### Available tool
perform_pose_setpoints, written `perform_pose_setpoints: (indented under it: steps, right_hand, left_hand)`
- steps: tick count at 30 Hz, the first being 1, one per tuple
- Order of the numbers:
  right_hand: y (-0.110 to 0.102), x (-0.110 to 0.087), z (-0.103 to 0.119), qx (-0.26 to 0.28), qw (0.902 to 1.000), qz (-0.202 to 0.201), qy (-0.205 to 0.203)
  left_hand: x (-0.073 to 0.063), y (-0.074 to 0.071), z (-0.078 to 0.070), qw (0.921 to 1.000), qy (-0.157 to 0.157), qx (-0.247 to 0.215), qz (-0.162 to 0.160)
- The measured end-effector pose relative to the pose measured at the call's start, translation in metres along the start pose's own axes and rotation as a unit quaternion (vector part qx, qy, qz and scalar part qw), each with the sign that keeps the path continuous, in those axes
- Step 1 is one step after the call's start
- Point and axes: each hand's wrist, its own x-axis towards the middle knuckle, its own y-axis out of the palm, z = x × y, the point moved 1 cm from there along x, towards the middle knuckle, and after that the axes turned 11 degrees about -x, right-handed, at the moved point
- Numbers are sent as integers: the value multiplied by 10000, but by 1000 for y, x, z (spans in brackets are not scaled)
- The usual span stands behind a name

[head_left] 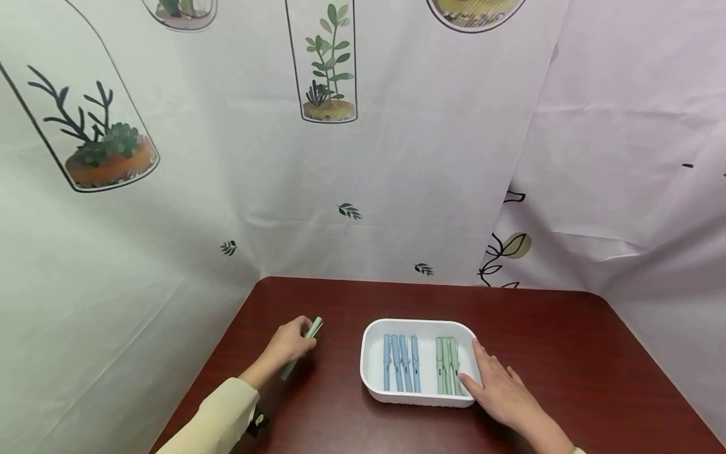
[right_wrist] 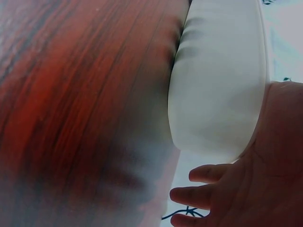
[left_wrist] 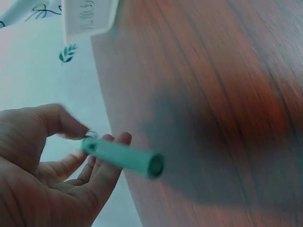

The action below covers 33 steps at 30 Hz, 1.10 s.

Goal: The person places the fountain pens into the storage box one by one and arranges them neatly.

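Note:
A green pen [head_left: 303, 349] with a clip is pinched between the thumb and fingers of my left hand [head_left: 290, 342], over the table left of the tray. In the left wrist view the pen [left_wrist: 125, 157] points one end toward the camera, slightly blurred. A white rounded tray [head_left: 371, 372] holds several light blue pens [head_left: 401, 362] in a row on its left and a small row of green pens [head_left: 446, 366] on its right. My right hand [head_left: 501, 388] rests against the tray's right rim, fingers extended; the right wrist view shows it along the white tray wall [right_wrist: 222, 80].
The dark red wooden table [head_left: 329, 410] has its back edge against a white cloth backdrop [head_left: 408, 164] printed with plants. Cloth also hangs along the left and right sides. A dark object [head_left: 258, 421] is at the left wrist, by the cream sleeve [head_left: 218, 413].

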Motion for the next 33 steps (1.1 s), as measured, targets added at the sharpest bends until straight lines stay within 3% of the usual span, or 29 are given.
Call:
perform_pose_setpoints:
  steps: [9,12,15,19,21,23,28,33]
  right_hand:
    - [3,0,1,-6,10000,28,66]
    - [3,0,0,-11,10000,31,72]
    - [3,0,0,-11,10000,17,72]
    - [3,0,0,12,10000,-9,65]
    - [2,0,0,26,10000,-17,71]
    - [2,-1,0,42,10000,-1,86]
    - [3,0,1,20,9999,34,106]
    - [1,1,2,-14,9999,50,113]
  left_hand:
    - [-8,9,-22,9984,267,-485,67]
    - [-10,12,-25,9941,224,-1040,203]
    - [-11,15,-28,9804,182,-1906,471]
    - [-9,18,-34,9473,201,-3029,1026]
    - [-8,21,-37,9329,199,-3365,1264]
    - [-7,23,-40,9243,123,-3540,1419]
    - [-9,29,-47,9173,-97,-3651,1587]
    - [-8,32,-54,9194,-62,-3608,1566]
